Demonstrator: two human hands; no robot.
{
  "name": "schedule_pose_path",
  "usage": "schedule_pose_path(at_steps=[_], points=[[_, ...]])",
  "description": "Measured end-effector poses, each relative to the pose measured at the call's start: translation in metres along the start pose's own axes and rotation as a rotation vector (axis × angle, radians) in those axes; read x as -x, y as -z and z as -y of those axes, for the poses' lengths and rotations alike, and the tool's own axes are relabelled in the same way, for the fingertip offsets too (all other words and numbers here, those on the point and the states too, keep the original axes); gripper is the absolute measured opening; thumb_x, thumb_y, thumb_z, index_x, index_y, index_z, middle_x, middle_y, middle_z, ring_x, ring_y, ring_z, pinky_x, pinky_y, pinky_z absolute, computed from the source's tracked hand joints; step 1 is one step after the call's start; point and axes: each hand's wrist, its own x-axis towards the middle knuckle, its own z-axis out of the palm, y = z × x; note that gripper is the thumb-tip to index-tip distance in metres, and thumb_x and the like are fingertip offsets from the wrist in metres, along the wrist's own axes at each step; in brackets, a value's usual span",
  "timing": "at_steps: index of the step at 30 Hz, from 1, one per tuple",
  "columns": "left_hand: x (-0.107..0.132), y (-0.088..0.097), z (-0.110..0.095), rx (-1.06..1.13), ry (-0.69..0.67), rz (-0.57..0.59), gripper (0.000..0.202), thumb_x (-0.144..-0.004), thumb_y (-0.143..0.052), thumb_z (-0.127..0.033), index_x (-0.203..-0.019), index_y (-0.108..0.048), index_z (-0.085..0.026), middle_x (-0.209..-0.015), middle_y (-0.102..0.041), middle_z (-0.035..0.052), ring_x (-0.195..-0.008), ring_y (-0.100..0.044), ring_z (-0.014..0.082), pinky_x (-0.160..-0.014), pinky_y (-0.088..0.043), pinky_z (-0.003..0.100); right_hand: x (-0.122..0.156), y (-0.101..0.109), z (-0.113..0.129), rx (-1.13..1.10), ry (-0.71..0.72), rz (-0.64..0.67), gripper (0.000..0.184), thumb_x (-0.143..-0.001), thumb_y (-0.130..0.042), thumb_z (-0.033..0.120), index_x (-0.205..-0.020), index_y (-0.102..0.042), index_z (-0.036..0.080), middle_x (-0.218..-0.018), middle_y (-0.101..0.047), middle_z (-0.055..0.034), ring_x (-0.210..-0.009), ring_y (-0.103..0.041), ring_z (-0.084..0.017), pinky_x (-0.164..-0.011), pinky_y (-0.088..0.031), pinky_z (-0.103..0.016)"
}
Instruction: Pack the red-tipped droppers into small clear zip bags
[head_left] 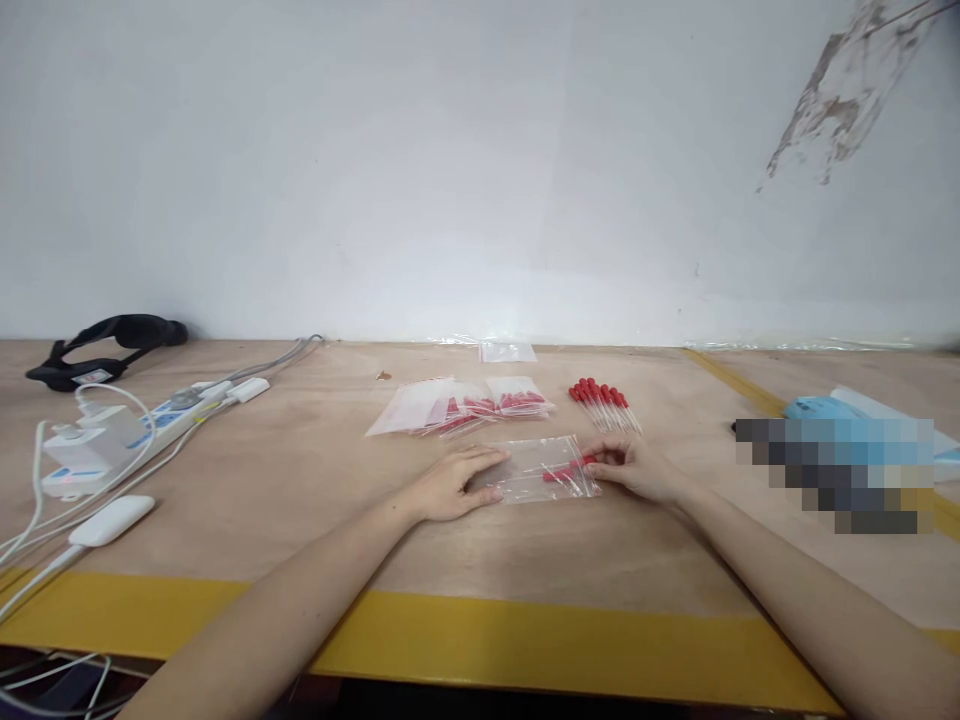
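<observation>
A clear zip bag (529,485) lies on the table between my hands. My left hand (450,485) holds its left edge between thumb and fingers. At the bag's right end, my right hand (630,468) has its fingers closed on a red-headed dropper (581,463); part of the grip is hidden. Another red head (555,475) shows through the plastic. Just behind my right hand, several loose droppers (604,400) with red heads and thin pale stems lie fanned out. Beyond the bag is a pile of filled bags (487,405) with red heads inside.
A flat plastic bag (508,352) lies near the wall. On the left are a power strip (169,415) with chargers and cables, a white mouse-shaped device (112,520) and a black strap (112,335). A blue item (832,410) lies at right beside a blurred patch. Yellow tape (525,640) lines the front edge.
</observation>
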Motion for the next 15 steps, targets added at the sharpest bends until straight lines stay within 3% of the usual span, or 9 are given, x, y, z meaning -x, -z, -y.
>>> schedule_pose_path(at_steps=[9, 12, 15], points=[[-0.002, -0.001, 0.002, 0.01, -0.018, -0.018, 0.053, -0.083, -0.048, -0.044, -0.13, -0.037, -0.023, -0.131, -0.043, 0.0065, -0.12, -0.039, 0.0215, -0.1, -0.03, 0.036, -0.006, -0.024, 0.026, -0.269, -0.083, 0.011, 0.028, -0.059, -0.068, 0.038, -0.077, -0.063, 0.017, -0.072, -0.066, -0.0016, -0.067, -0.06, -0.014, -0.061, -0.046, -0.026], [-0.001, -0.001, 0.002, 0.017, -0.02, -0.026, 0.052, -0.083, -0.048, -0.043, -0.13, -0.038, -0.023, -0.13, -0.044, 0.0066, -0.12, -0.04, 0.021, -0.1, -0.031, 0.036, -0.003, -0.021, 0.026, -0.218, -0.071, 0.128, 0.028, -0.062, -0.064, 0.042, -0.072, -0.062, 0.016, -0.06, -0.061, 0.0017, -0.055, -0.054, -0.01, -0.052, -0.042, -0.021], [-0.001, -0.001, 0.003, 0.03, -0.017, -0.02, 0.049, -0.083, -0.048, -0.044, -0.128, -0.041, -0.023, -0.131, -0.043, 0.006, -0.121, -0.038, 0.0209, -0.101, -0.03, 0.036, 0.0, -0.013, 0.022, -0.142, -0.099, 0.161, 0.031, -0.066, -0.06, 0.045, -0.073, -0.062, 0.015, -0.048, -0.051, 0.0059, -0.039, -0.039, -0.004, -0.04, -0.029, -0.016]])
